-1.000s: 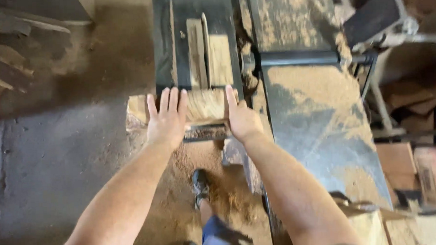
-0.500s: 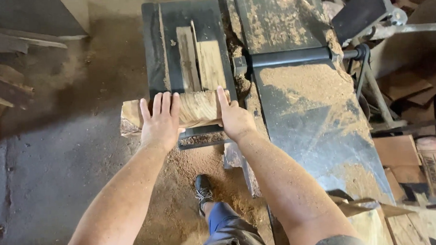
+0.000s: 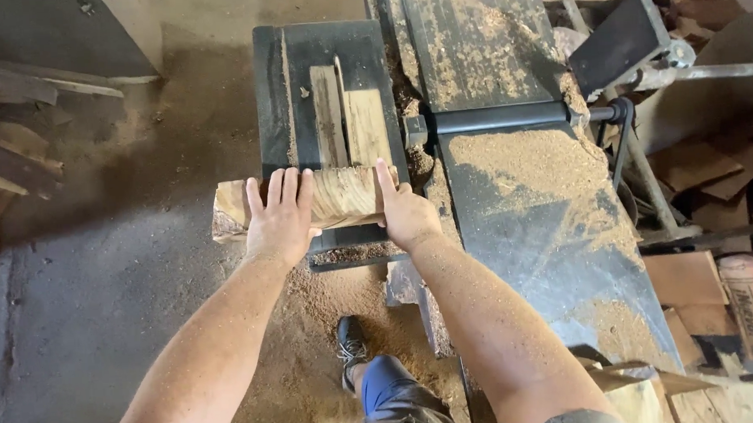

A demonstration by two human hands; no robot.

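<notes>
Concrete floor (image 3: pixel 105 313), grey and dusty, with sawdust heaped thick beneath the machine. Long dark machine bed (image 3: pixel 544 231) runs up the right side, coated in sawdust, a black roller bar (image 3: pixel 507 115) lying across it. Beside it, to the left, a smaller black saw desk (image 3: pixel 277 98) with a pale wooden insert (image 3: pixel 348 125) and a thin blade slot down its middle. Scrap boards (image 3: pixel 23 124) piled at far left; more offcuts (image 3: pixel 700 167) at far right.

Rough block of wood (image 3: pixel 343 196), bark-edged and pale-grained, lies crosswise on the near edge of the saw desk, its left end overhanging the desk.

Left hand (image 3: pixel 281 215) lies flat on top of the block, fingers spread and pointing away from the person, pressing down, not clenched. Right hand (image 3: pixel 406 215) cups the block's right end, forefinger stretched along the top, remaining fingers loosely curled against the wood. Both forearms are dusted with sawdust.

Below, one dark shoe (image 3: pixel 348 350) stands in the sawdust, blue trouser leg (image 3: pixel 391 394) above it.
</notes>
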